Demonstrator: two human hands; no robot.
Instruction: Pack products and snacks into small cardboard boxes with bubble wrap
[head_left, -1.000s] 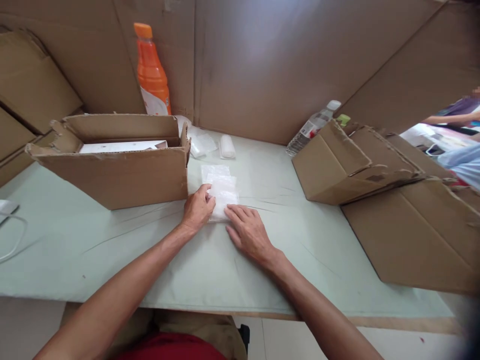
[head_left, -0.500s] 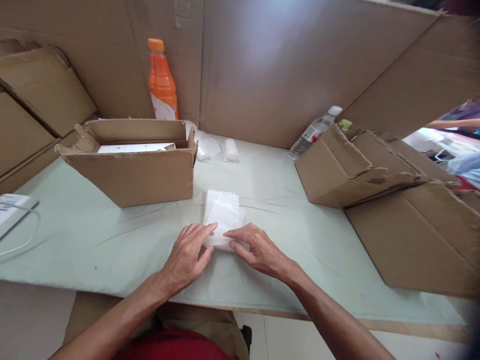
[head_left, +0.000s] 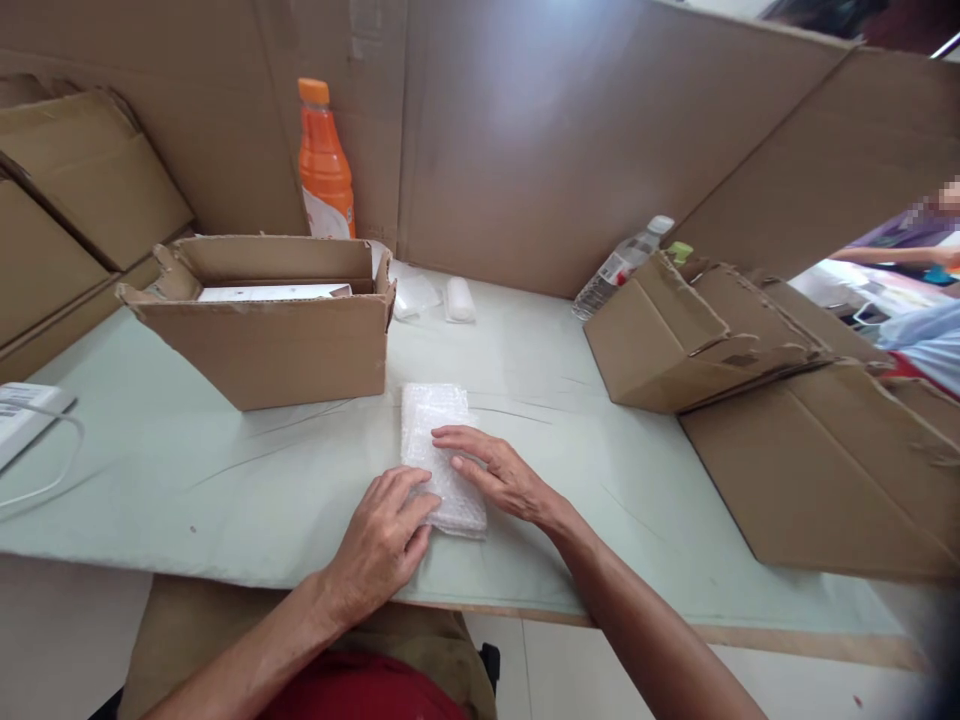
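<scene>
A flat piece of clear bubble wrap [head_left: 439, 410] lies on the pale green table covering [head_left: 559, 470] in front of me. Whether anything is inside it cannot be made out. My left hand [head_left: 390, 520] rests at its near left side, fingertips touching the wrap and fingers somewhat bent. Across the right side of the wrap lies my right hand [head_left: 499, 475], its fingers stretched out over the surface and the thumb a little apart. Neither hand grips the wrap.
An open cardboard box [head_left: 300, 350] holding a white flat item stands at left. More boxes [head_left: 817, 460] stand at right. By the back cardboard wall are an orange bottle [head_left: 326, 165], a clear bottle [head_left: 622, 265] and a small white roll [head_left: 458, 300]. Another person's arm [head_left: 892, 256] shows far right.
The bubble wrap now extends closer to me and looks longer. My right hand has moved up onto its surface, while my left hand has shifted slightly nearer the table's front edge.
</scene>
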